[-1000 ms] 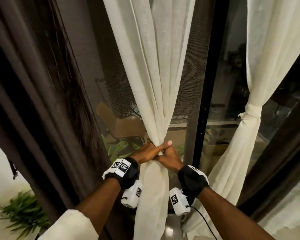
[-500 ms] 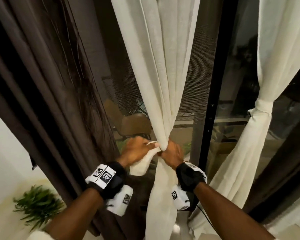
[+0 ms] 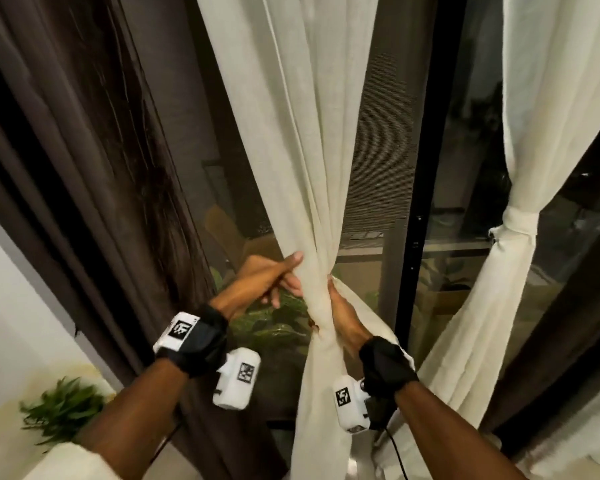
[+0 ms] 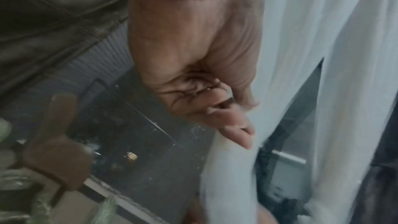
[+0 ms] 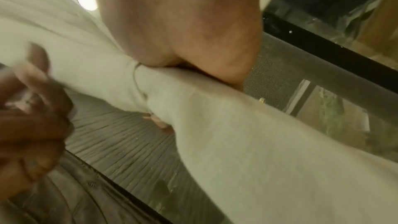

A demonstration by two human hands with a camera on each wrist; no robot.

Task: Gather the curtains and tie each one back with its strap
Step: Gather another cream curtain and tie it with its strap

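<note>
1. We take the black door frame [image 3: 426,188] as our landmark; the cream curtain [image 3: 312,133] we are working on hangs just to its left, drawn in to a narrow waist at hand height.
2. Our right hand [image 3: 343,317] grips that waist from the side nearer the frame, fingers wrapped round the bunched cloth; the right wrist view shows the palm [image 5: 183,31] pressed against the gathered fabric [image 5: 215,125].
3. A flap of cream cloth lies over the back of the right hand; we cannot tell whether it is the strap or a fold of the curtain.
4. Our left hand [image 3: 267,282] sits on the far side of the curtain from the frame, thumb tip touching the cloth and fingers loosely extended, closed round nothing we can see.
5. In the left wrist view the fingers [image 4: 234,130] rest lightly against the curtain edge [image 4: 228,176]; the picture is blurred.
6. To the right of the frame a second cream curtain [image 3: 520,140] is already cinched with a tied strap [image 3: 515,225].
7. Far left of the frame hang dark brown drapes [image 3: 84,168], with a green plant [image 3: 63,410] low beside them.
8. Between the drapes and the frame the glass [image 3: 222,188] shows a brown chair [image 3: 236,233] and leaves outside.
</note>
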